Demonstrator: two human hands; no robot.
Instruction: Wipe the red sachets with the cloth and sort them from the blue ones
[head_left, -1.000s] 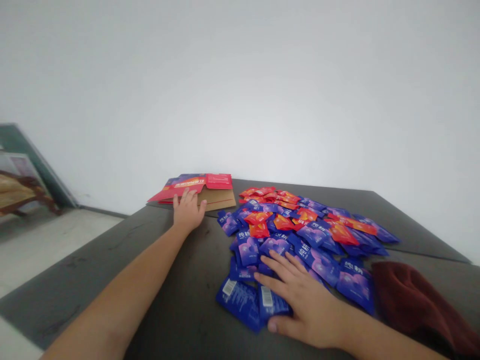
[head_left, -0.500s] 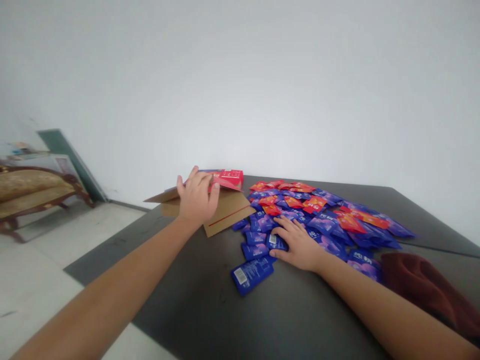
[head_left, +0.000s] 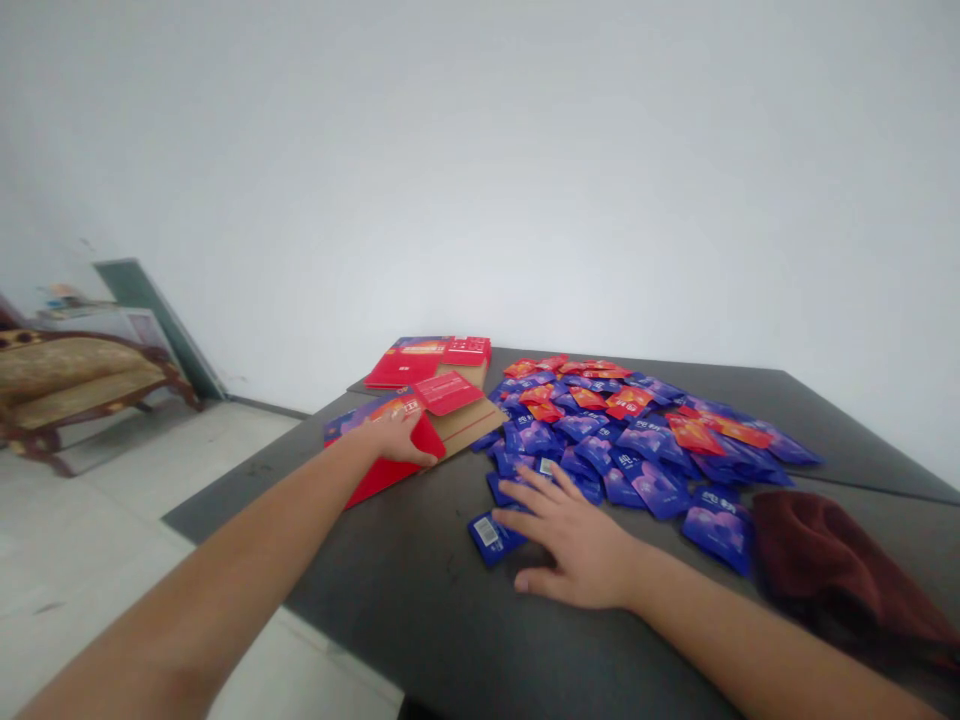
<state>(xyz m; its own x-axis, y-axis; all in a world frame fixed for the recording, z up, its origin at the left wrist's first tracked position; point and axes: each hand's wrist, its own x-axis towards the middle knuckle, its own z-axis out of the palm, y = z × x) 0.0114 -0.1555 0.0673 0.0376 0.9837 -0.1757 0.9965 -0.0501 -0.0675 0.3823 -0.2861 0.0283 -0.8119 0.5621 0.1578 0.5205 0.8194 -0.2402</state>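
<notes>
My left hand point(head_left: 399, 440) grips a flattened red and blue carton point(head_left: 442, 410), pulled toward me across the dark table point(head_left: 420, 610). More flat cartons point(head_left: 431, 357) stay stacked at the far edge. My right hand point(head_left: 571, 540) lies flat with fingers spread on the table, its fingertips touching blue sachets at the near edge of a large pile of blue and red sachets point(head_left: 622, 430). One blue sachet point(head_left: 491, 535) lies apart just left of that hand.
A dark red cloth point(head_left: 832, 565) lies on the table to the right. The table's left edge drops to a pale tiled floor. A wooden sofa point(head_left: 67, 385) and a leaning panel stand at the far left by the white wall.
My left hand has lifted one flat carton off the stack and dragged it toward me. My right hand has slid back from the pile and flattened near the table's front.
</notes>
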